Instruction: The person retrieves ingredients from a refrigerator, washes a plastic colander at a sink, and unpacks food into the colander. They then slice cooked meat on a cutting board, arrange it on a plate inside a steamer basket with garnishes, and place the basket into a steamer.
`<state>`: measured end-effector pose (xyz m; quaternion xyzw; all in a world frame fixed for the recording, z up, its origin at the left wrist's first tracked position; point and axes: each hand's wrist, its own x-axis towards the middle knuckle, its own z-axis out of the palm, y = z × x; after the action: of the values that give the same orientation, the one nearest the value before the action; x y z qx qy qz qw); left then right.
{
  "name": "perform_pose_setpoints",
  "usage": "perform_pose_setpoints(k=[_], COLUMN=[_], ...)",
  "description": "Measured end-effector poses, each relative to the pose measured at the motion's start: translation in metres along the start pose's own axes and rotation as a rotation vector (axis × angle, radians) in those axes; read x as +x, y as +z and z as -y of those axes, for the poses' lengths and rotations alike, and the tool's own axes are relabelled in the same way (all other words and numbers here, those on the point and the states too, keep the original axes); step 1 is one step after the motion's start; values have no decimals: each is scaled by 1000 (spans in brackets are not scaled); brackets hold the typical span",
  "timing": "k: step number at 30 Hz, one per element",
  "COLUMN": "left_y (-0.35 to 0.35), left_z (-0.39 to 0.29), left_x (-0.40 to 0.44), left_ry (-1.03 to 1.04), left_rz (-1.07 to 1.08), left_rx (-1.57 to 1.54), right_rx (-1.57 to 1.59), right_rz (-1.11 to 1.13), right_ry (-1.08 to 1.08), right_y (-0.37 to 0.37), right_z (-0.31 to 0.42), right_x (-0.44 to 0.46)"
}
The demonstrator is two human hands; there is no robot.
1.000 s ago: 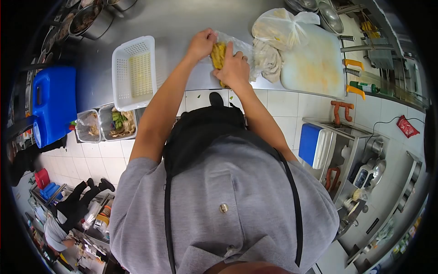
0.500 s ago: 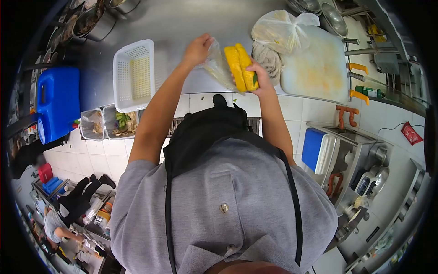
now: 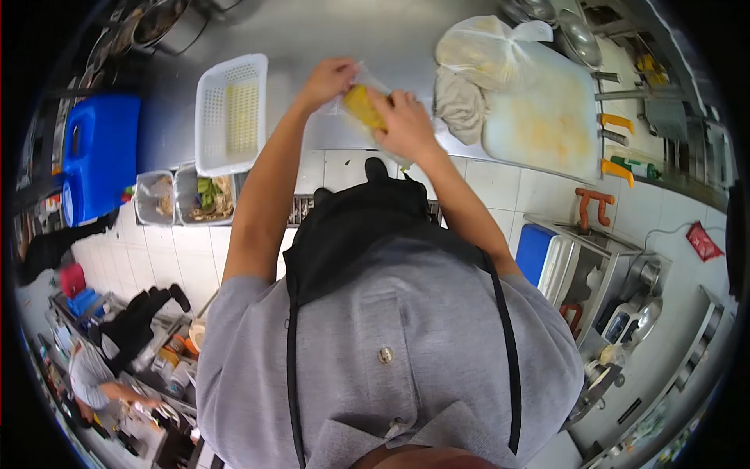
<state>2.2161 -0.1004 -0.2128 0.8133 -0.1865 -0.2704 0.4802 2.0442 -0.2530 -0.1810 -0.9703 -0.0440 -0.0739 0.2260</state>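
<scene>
My left hand (image 3: 330,84) pinches the edge of a clear plastic bag (image 3: 367,76) above the front of the steel worktop. Close by on the right, my right hand (image 3: 408,125) is closed on a yellow block (image 3: 363,107), which looked like two long pieces side by side in the earlier view. The block is now at the bag, with clear film around at least part of it. My right fingers hide much of it, and its exact kind cannot be made out.
A white perforated basket (image 3: 205,117) stands left. To the right are a crumpled cloth (image 3: 459,105), a tied plastic bag (image 3: 476,55) and a white cutting board (image 3: 543,117). A blue jerrycan (image 3: 101,148) and waste bins (image 3: 183,187) sit left. Another person (image 3: 94,375) works behind.
My right hand has moved left with the yellow block, bringing it to the clear bag. My left hand still holds the bag, slightly further left.
</scene>
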Motion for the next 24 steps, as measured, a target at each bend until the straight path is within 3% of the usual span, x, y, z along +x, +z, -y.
perform_pose_setpoints(k=[2,4,8,10,11,13,17,19,22,24], left_y=[-3,-5,-1,17,28,54,107,128,154,169], left_z=[1,-4,-50,-84,-95,-116,-157,-171,-188,-197], left_x=[10,0,6,15,24,47,78,90,104,112], left_ry=[-26,218,329,413,425,623,716,702,675,660], left_rz=[92,-169,-343,-297,-297,-143,-98,-97,-115,-161], left_rx=[-70,314,436,375,376,362,336,409,435,503], right_rx=[-171,184,215,-4,-8,-178,-201,373,557,427], right_rz=[26,-170,-589,-559,-571,-365,-389,-335,-344,-361], right_ry=[-25,-19,421,672,672,531,352,472,386,273], right_y=[-5,-18,-98,-133,-139,-148,-152,-145,-144,-160], right_z=[-10,-19,-114,-165,-193,-228,-242,-261,-272,-257], right_x=[-8,-11,8,25,34,44,58,61,68,64])
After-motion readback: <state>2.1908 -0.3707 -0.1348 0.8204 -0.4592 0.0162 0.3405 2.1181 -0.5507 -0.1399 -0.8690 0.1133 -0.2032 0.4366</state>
